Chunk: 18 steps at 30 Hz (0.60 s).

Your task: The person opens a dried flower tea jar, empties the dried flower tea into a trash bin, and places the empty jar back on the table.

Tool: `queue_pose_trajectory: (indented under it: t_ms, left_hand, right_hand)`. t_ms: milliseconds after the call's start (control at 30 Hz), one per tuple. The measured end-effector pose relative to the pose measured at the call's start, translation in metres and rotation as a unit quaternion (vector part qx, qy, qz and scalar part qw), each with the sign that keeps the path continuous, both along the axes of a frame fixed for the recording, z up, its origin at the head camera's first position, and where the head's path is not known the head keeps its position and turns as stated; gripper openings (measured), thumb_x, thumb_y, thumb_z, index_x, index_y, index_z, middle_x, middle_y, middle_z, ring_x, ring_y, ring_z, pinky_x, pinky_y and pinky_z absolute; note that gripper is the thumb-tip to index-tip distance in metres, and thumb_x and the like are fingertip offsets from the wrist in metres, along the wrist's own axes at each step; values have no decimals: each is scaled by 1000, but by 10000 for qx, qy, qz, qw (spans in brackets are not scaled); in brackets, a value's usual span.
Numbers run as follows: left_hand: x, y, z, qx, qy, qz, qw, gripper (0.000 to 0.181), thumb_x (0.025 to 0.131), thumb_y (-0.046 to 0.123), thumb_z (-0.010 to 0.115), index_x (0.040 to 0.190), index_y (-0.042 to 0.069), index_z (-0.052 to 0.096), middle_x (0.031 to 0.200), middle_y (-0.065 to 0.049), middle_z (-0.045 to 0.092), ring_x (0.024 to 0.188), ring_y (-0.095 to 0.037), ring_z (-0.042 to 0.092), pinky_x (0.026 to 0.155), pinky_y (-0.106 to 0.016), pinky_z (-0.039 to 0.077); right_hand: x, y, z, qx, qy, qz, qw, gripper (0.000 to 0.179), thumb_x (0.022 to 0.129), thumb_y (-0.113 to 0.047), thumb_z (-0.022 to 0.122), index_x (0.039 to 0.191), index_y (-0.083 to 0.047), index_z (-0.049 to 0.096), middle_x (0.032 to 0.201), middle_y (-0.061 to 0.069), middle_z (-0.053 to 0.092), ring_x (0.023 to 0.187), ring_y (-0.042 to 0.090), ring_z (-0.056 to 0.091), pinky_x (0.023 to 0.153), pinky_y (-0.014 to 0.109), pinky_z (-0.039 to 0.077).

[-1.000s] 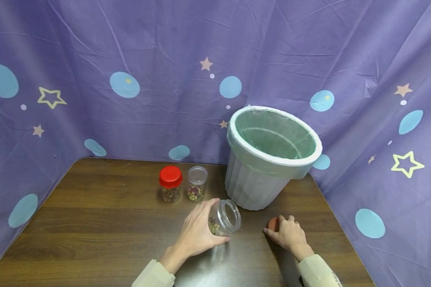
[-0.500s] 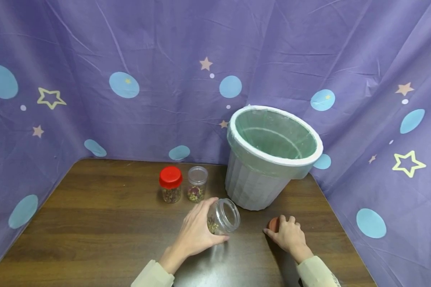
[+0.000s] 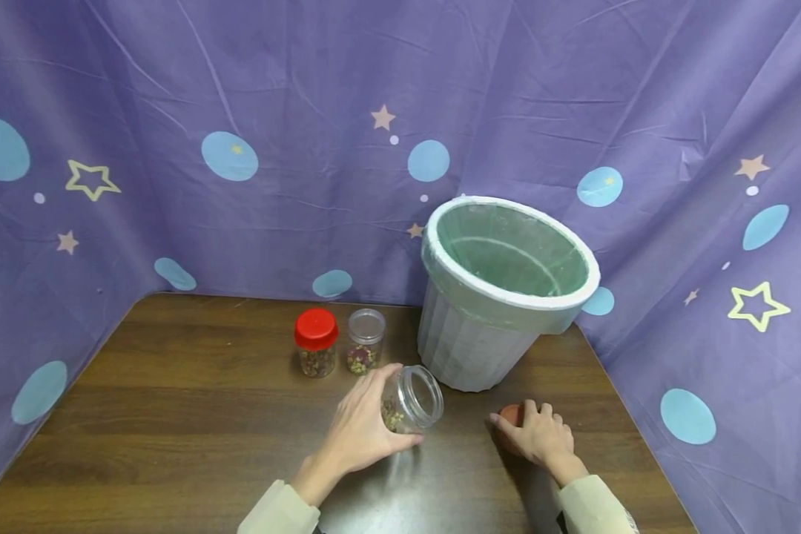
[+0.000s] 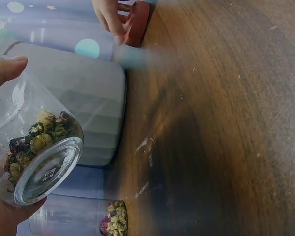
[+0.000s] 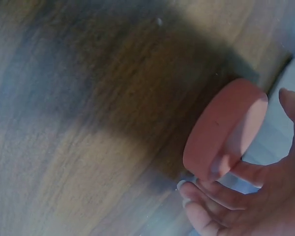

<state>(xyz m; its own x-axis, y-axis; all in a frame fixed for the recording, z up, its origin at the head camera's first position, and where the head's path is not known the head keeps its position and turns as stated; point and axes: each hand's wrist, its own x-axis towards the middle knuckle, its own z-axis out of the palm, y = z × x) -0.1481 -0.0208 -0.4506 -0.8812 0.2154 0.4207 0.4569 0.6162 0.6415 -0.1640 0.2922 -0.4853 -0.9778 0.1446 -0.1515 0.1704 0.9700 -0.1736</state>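
Observation:
My left hand [image 3: 363, 430] grips a clear jar [image 3: 409, 400] round its side. The jar is tilted, with its lidless mouth to the right. Dried yellow and dark flower buds [image 4: 42, 132] lie low inside it, seen in the left wrist view. On the right, my right hand [image 3: 542, 436] is at a reddish-brown round lid [image 5: 226, 128] on the table. In the right wrist view the thumb [image 5: 291, 104] is apart from the lid, while fingers touch its lower edge. The hand covers part of the lid in the head view.
A grey bin [image 3: 467, 341] with a green liner stands behind the hands, near the curtain [image 3: 274, 96]. Left of it stand a clear-lidded jar [image 3: 365, 345] and a red-lidded jar [image 3: 317, 341], both with dried contents. The wooden table [image 3: 173, 415] extends left.
The left hand and its jar have shifted slightly left. My right thumb and fingers have loosened round the lid, and the hand has moved slightly right.

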Motion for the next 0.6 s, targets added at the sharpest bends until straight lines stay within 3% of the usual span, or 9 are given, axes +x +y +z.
queue_pose_trajectory:
  t_ms: [133,333,600]
  left_hand:
    - [-1,-2,2,48,-103,23,9999,102,51,44,93,138,16,49,128,-4,63,116,-24,61,93,-50,53]
    - [0,-7,2,123,-211,144,9996,102,51,43,94,138,16,50,131,-3,63,118,-25,60,93,-52,52]
    - [-3,-15,7,34,-57,210,9998,102,51,46,93,138,16,50,128,-3,63,114,-24,61,91,-49,54]
  right_hand:
    - [-2,5,8,-97,48,-104,9999,93,89,-74,44,137,6,48,123,37,53,110,54,54,90,63,43]
    - [-6,13,28,-335,450,-105,9984,87,93,-71,41,135,5,51,126,36,55,109,55,55,85,61,47]
    - [-10,27,60,-949,944,-351,9904,77,97,-67,34,135,-2,54,134,29,55,120,51,53,89,63,45]
